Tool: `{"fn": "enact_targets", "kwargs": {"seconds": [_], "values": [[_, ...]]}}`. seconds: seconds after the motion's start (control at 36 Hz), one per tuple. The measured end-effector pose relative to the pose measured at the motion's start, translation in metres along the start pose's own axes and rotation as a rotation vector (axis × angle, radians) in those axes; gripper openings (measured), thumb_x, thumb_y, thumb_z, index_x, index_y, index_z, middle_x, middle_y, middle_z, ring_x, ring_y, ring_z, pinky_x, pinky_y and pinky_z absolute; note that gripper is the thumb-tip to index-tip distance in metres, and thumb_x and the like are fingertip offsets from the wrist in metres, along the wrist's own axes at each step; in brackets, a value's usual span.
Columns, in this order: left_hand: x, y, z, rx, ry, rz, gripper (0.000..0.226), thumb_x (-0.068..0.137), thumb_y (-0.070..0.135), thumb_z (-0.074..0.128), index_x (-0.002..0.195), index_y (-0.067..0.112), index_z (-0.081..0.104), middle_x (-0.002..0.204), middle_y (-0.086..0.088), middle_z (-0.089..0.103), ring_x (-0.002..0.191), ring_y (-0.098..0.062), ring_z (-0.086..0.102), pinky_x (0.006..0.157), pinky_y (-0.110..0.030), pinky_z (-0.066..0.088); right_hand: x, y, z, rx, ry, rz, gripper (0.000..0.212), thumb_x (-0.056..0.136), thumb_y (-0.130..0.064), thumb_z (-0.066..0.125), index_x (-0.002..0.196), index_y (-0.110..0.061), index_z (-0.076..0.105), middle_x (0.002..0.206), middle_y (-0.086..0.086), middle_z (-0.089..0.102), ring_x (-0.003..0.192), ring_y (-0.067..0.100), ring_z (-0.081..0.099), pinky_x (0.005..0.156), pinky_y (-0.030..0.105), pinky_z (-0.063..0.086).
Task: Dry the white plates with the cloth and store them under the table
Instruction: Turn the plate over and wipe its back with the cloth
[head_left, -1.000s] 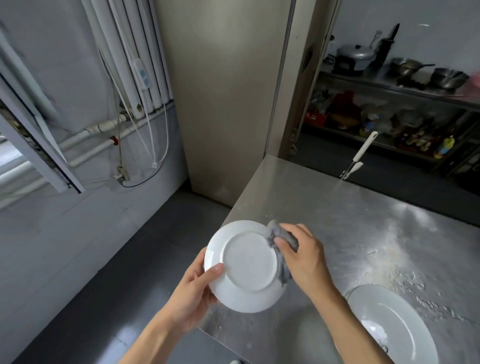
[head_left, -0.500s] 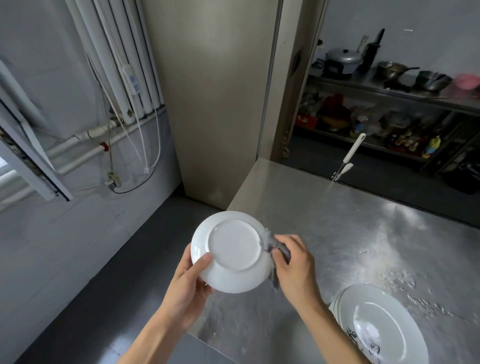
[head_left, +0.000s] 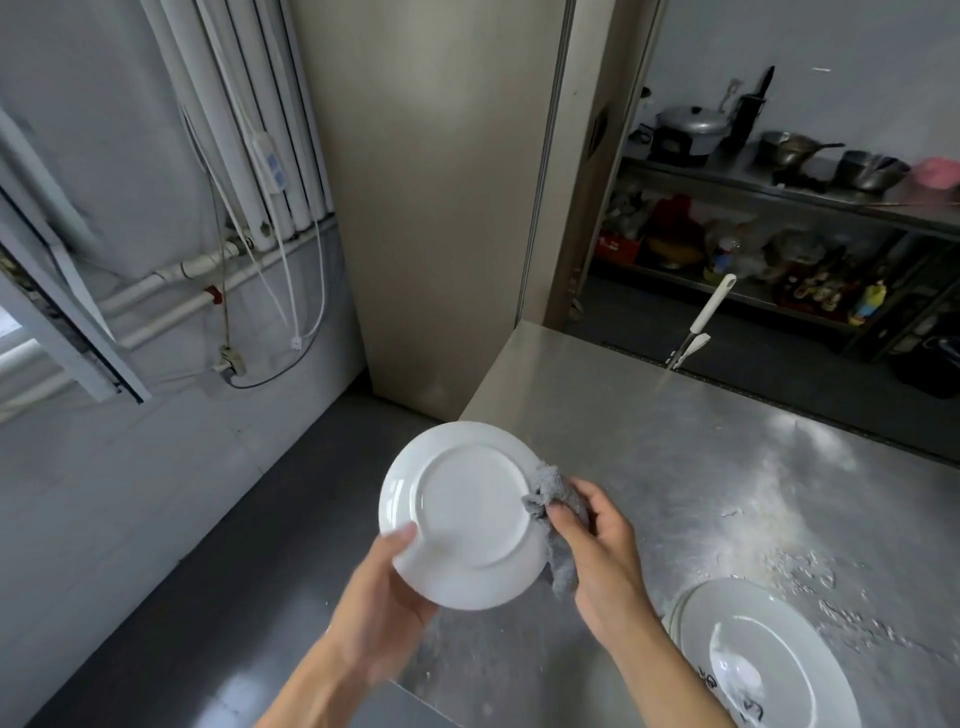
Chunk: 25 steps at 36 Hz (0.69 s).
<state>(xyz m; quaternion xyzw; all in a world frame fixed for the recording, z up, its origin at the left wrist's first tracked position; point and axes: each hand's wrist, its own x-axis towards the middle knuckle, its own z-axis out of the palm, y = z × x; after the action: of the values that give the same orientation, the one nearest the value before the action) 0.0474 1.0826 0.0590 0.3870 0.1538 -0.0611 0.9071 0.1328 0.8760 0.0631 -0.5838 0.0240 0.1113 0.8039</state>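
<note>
Your left hand (head_left: 379, 618) grips the plate (head_left: 467, 514) by its lower rim, underside facing you, above the desk (head_left: 675, 441) corner. Right hand (head_left: 602, 561): fingers (head_left: 597, 499) pinch the grey cloth (head_left: 556, 519) against the plate's right edge. Judged mid-drying; a stack of plates (head_left: 769, 654) waits on the desk, top one looks wet, none seen stored.

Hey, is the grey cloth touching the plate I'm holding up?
Touching. The head view shows the grey cloth, gripped by the right hand, bunched against the right rim of the held plate.
</note>
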Motion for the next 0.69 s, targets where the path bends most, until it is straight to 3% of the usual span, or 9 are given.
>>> {"fn": "enact_targets", "kwargs": {"seconds": [0.08,0.22,0.36,0.47,0.58,0.64,0.69], "values": [[0.002,0.018,-0.005,0.125,-0.023,-0.031,0.07,0.077,0.055,0.08,0.136,0.019,0.069,0.132,-0.021,0.07,0.11,-0.035,0.072,0.079,-0.045,0.062,0.004,-0.01,-0.003,-0.075,0.023,-0.022,0.028,0.086,-0.022,0.079,0.112,-0.027,0.073,0.115,0.008,0.075,0.107,0.024,0.071,0.09,0.038,0.058],[0.006,0.019,-0.011,0.197,-0.036,-0.022,0.053,0.092,0.03,0.074,0.144,0.027,0.061,0.138,-0.015,0.067,0.116,-0.031,0.07,0.087,-0.044,0.062,-0.002,-0.007,0.0,-0.173,0.078,-0.044,0.026,0.094,-0.01,0.07,0.108,-0.031,0.075,0.108,-0.002,0.077,0.102,0.014,0.073,0.082,0.025,0.058],[0.015,0.014,-0.008,-0.022,0.163,0.056,0.043,0.093,0.019,0.068,0.136,0.019,0.065,0.138,-0.014,0.068,0.111,-0.025,0.072,0.086,-0.039,0.064,-0.031,0.023,0.006,-0.253,-0.071,0.056,0.026,0.089,-0.005,0.074,0.106,-0.024,0.076,0.094,0.006,0.078,0.071,0.019,0.069,0.058,0.026,0.055],[0.018,0.007,0.001,-0.075,0.208,0.098,0.045,0.093,0.015,0.065,0.138,0.017,0.058,0.136,-0.014,0.069,0.114,-0.029,0.07,0.09,-0.046,0.063,-0.035,0.034,0.013,-0.431,-0.077,-0.036,0.032,0.081,-0.005,0.08,0.099,-0.031,0.079,0.1,-0.005,0.077,0.092,0.01,0.073,0.079,0.02,0.055],[0.015,0.004,0.003,-0.081,0.21,0.102,0.046,0.091,0.016,0.068,0.137,0.019,0.06,0.134,-0.011,0.07,0.111,-0.027,0.073,0.083,-0.043,0.065,-0.011,0.02,0.011,-0.211,0.223,-0.043,0.022,0.09,-0.011,0.075,0.103,-0.029,0.075,0.098,-0.01,0.078,0.092,0.007,0.073,0.077,0.022,0.057],[0.016,0.003,0.005,-0.077,0.216,0.108,0.045,0.092,0.017,0.068,0.136,0.019,0.061,0.134,-0.011,0.07,0.111,-0.027,0.073,0.081,-0.042,0.064,-0.011,0.02,0.013,-0.252,0.194,-0.057,0.023,0.092,-0.013,0.074,0.104,-0.032,0.076,0.102,-0.01,0.078,0.098,0.01,0.073,0.085,0.029,0.058],[0.019,0.003,0.008,-0.09,0.231,0.127,0.044,0.09,0.018,0.068,0.134,0.019,0.061,0.134,-0.012,0.07,0.111,-0.027,0.073,0.085,-0.045,0.065,-0.021,0.027,0.018,-0.316,0.042,-0.039,0.031,0.091,-0.012,0.075,0.108,-0.038,0.076,0.106,-0.009,0.077,0.1,0.011,0.073,0.086,0.03,0.059]]}}
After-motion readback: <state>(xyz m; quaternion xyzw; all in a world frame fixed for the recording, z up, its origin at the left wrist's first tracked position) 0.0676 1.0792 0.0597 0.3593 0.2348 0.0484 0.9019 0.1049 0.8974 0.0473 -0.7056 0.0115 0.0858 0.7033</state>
